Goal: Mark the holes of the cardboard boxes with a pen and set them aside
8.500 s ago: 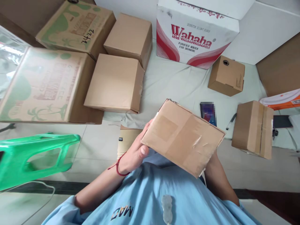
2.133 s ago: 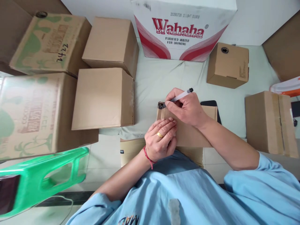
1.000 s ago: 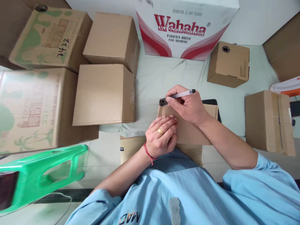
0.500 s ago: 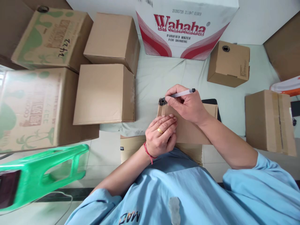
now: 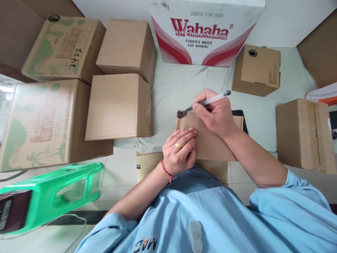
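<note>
My right hand point(image 5: 214, 112) is closed around a pen point(image 5: 216, 98) with a pale barrel and dark ends. The pen slants down to the left, its tip close to a dark, rough-looking patch point(image 5: 181, 114) at the upper left corner of a brown cardboard box point(image 5: 213, 147). I cannot make out what the patch is. My left hand point(image 5: 180, 149), wearing a gold ring and a red string bracelet, presses over the box's left side with its fingers together and bent. Part of a flat black object point(image 5: 244, 123) sticks out behind the box's right side.
Several cardboard boxes point(image 5: 112, 105) stand at the left, some with green print point(image 5: 39, 123). A white and red water carton point(image 5: 205, 38) is at the back. Two brown boxes, one small point(image 5: 258, 70) and one taped point(image 5: 297, 133), stand right. A green stool point(image 5: 52, 193) is lower left.
My right hand has moved a little up and to the right with the pen, uncovering more of the dark patch. My left hand stays in place on the box. The view has shifted slightly.
</note>
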`<state>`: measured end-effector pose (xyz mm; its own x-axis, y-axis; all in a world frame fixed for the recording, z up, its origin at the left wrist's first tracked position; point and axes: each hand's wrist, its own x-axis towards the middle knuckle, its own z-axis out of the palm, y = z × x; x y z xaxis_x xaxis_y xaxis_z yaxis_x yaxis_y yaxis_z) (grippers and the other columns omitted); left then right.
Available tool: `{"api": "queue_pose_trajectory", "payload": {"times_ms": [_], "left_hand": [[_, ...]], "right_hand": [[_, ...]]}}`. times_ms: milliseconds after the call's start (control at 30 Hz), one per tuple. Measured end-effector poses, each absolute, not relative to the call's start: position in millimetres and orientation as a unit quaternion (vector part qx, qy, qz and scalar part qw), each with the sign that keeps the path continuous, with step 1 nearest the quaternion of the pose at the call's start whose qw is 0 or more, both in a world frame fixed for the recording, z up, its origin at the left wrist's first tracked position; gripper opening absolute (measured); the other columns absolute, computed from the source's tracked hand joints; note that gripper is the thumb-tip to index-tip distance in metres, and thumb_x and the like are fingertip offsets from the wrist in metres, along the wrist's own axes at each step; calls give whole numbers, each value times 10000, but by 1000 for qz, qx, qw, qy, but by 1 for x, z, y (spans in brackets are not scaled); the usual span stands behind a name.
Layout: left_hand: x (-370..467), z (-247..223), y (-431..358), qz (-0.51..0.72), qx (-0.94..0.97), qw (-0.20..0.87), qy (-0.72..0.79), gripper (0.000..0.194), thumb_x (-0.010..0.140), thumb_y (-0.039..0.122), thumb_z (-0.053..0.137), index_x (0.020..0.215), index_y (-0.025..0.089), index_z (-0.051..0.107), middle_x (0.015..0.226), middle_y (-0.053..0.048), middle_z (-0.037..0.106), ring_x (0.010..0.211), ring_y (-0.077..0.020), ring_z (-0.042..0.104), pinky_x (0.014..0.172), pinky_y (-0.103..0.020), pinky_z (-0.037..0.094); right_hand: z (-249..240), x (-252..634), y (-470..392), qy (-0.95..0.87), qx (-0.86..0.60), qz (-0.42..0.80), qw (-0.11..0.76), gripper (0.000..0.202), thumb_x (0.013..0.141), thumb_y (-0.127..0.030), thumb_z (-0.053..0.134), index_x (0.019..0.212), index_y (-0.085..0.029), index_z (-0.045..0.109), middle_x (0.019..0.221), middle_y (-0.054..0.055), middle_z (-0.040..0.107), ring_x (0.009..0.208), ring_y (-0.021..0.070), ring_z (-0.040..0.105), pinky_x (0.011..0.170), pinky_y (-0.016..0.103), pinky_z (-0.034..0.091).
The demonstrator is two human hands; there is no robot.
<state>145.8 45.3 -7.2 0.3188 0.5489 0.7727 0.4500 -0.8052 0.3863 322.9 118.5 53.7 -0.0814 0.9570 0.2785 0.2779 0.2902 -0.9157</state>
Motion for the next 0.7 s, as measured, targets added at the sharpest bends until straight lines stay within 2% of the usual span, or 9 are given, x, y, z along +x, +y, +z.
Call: {"api": "queue_pose_trajectory", "payload": {"times_ms": [133, 233, 333, 433, 500, 567, 700], "left_hand": [[144, -5, 46, 484, 816, 49, 311, 300, 926, 55, 673, 1186, 190, 736, 1149, -108, 872, 1152, -270, 847, 1043, -433, 672], [143, -4, 47, 480, 818, 50, 311, 324, 912, 36, 675, 1190, 190, 736, 1150, -115, 873, 1153, -279, 847, 1028, -437, 679], [142, -6, 48, 484, 818, 53, 306, 356, 893, 31, 677, 1206, 189, 741, 1162, -117, 873, 1163, -282, 845, 1050, -434, 670], [142, -8, 48, 491, 816, 55, 300, 387, 894, 44, 676, 1242, 199, 743, 1163, -111, 874, 1152, -284, 848, 1049, -435, 668], [142, -8, 48, 493, 815, 51, 302, 384, 904, 46, 673, 1244, 211, 741, 1158, -102, 875, 1141, -281, 851, 1030, -434, 673], [139, -6, 48, 489, 816, 48, 304, 363, 912, 39, 675, 1226, 209, 740, 1155, -103, 874, 1137, -278, 851, 1017, -432, 677], [129, -2, 46, 475, 825, 59, 301, 353, 931, 29, 675, 1233, 200, 741, 1176, -115, 867, 1172, -283, 840, 1019, -442, 678]], "right_hand": [[59, 356, 123, -547, -521, 247, 607, 171, 1108, -435, 589, 1119, -278, 654, 903, -1, 751, 573, 115, 543, 516, 282, 370], [64, 408, 105, -522, -580, 129, 612, 172, 1128, -431, 565, 1148, -295, 668, 1047, 38, 776, 726, 160, 699, 552, 300, 416], [59, 471, 67, -589, -699, 37, 404, 224, 1127, -367, 539, 1211, -262, 719, 1003, 64, 822, 741, 195, 704, 730, 347, 533], [44, 519, 30, -625, -770, 34, 126, 343, 1033, -163, 531, 1294, -213, 749, 1154, 145, 834, 1073, 295, 768, 924, 410, 566], [30, 535, 13, -617, -784, 62, -30, 504, 938, -48, 529, 1383, -154, 738, 1219, 193, 818, 1176, 350, 742, 926, 428, 561], [18, 539, 2, -597, -792, 76, -105, 622, 895, 0, 515, 1488, -84, 685, 1231, 242, 798, 1167, 379, 733, 909, 442, 558], [5, 521, -11, -560, -822, 31, -99, 700, 975, -80, 502, 1673, -27, 485, 1282, 318, 738, 1134, 404, 718, 950, 503, 559]]}}
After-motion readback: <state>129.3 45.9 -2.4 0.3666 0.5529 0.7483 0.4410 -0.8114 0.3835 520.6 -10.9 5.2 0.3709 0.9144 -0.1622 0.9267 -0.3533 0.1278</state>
